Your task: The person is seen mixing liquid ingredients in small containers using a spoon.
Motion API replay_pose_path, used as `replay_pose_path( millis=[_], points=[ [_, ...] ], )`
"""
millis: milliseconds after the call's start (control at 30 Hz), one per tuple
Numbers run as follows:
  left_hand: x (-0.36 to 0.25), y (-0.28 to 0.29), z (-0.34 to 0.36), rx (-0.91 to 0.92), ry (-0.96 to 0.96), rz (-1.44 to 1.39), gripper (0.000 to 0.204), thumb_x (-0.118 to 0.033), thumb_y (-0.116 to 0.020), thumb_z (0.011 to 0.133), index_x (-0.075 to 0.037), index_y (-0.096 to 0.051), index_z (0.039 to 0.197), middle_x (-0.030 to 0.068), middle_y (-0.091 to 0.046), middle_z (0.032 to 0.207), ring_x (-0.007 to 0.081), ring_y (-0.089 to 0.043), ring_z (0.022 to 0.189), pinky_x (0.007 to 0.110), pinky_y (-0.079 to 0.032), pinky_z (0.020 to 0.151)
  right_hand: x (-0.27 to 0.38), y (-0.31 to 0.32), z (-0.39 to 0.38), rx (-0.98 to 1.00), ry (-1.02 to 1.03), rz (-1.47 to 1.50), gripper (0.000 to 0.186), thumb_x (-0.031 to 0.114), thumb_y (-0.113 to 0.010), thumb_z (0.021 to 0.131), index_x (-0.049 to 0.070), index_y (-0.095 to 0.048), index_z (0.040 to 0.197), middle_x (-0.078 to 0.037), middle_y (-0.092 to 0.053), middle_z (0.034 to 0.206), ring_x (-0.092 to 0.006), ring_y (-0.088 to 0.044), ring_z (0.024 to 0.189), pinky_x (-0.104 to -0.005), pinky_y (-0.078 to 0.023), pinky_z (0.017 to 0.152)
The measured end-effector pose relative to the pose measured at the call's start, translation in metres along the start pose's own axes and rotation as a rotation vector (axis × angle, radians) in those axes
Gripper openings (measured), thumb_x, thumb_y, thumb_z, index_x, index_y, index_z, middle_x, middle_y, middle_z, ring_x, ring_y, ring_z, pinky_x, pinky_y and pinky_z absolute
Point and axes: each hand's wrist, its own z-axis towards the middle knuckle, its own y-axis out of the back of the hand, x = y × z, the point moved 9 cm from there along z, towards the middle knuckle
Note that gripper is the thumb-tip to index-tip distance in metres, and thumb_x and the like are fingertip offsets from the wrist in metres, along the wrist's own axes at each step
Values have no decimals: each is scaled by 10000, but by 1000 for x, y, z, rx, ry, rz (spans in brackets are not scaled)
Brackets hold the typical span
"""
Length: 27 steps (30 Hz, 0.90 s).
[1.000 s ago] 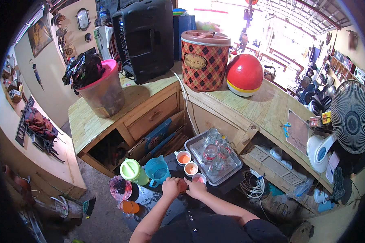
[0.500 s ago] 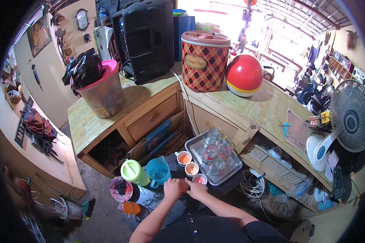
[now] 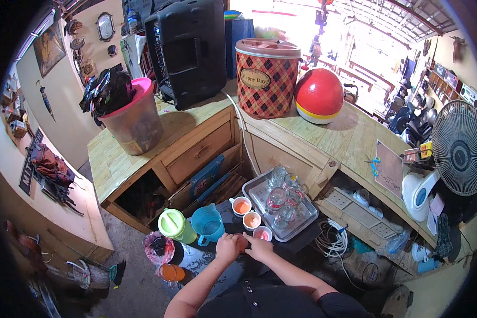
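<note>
My left hand (image 3: 228, 247) is closed round a small reddish object (image 3: 241, 242), its shape mostly hidden by fingers. My right hand (image 3: 257, 249) grips it from the right, index finger bent toward its top. Just beyond are a cup of pink contents (image 3: 262, 233) and two cups (image 3: 252, 220) (image 3: 241, 206) with orange and pale orange contents. A blue pitcher (image 3: 206, 222) and a lidded green pitcher (image 3: 172, 223) stand left of these. A pink bag-lined container (image 3: 159, 246) and a glass of orange liquid (image 3: 172, 272) are on the dark table (image 3: 193, 267).
A metal tray (image 3: 305, 225) of several glasses is at the table's right. The wooden counter (image 3: 355, 135) behind holds a speaker (image 3: 180, 63), bucket (image 3: 132, 127), plaid cooler (image 3: 266, 85), red round container (image 3: 318, 95) and fan (image 3: 456, 148). A coiled white hose (image 3: 331, 241) lies under the right side.
</note>
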Motion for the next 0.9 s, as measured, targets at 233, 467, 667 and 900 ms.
replay_pose_path(
  millis=[233, 467, 667, 900],
  points=[
    [-2, 2, 3, -14, 39, 73, 174, -182, -604, 757, -117, -651, 912, 49, -644, 825, 254, -589, 826, 398, -449, 677, -7, -4, 9, -59, 64, -21, 688, 378, -664, 793, 314, -364, 1408, -124, -666, 957, -299, -660, 829, -438, -529, 685],
    [-11, 16, 12, -99, 3, 109, 113, -212, -616, 758, -143, -628, 846, 21, -625, 783, 216, -596, 795, 372, -434, 673, -6, 1, 10, -58, 124, -27, 661, 357, -667, 791, 262, -405, 1390, -129, -666, 941, -299, -659, 825, -438, -526, 686],
    [-15, 4, 9, -33, -28, -20, 186, -247, -660, 723, -155, -629, 881, 18, -624, 837, 219, -589, 837, 370, -408, 723, -2, -5, 15, -34, 143, -79, 648, 314, -647, 797, 235, -403, 1392, -130, -665, 898, -305, -658, 829, -447, -525, 688],
    [-11, 6, 9, 68, 150, 223, 216, -242, -647, 740, -152, -644, 937, 14, -627, 850, 214, -583, 835, 378, -400, 717, -3, 3, 11, -30, 127, -15, 597, 310, -644, 792, 205, -452, 1348, -134, -668, 905, -323, -655, 835, -468, -522, 695]
  ],
)
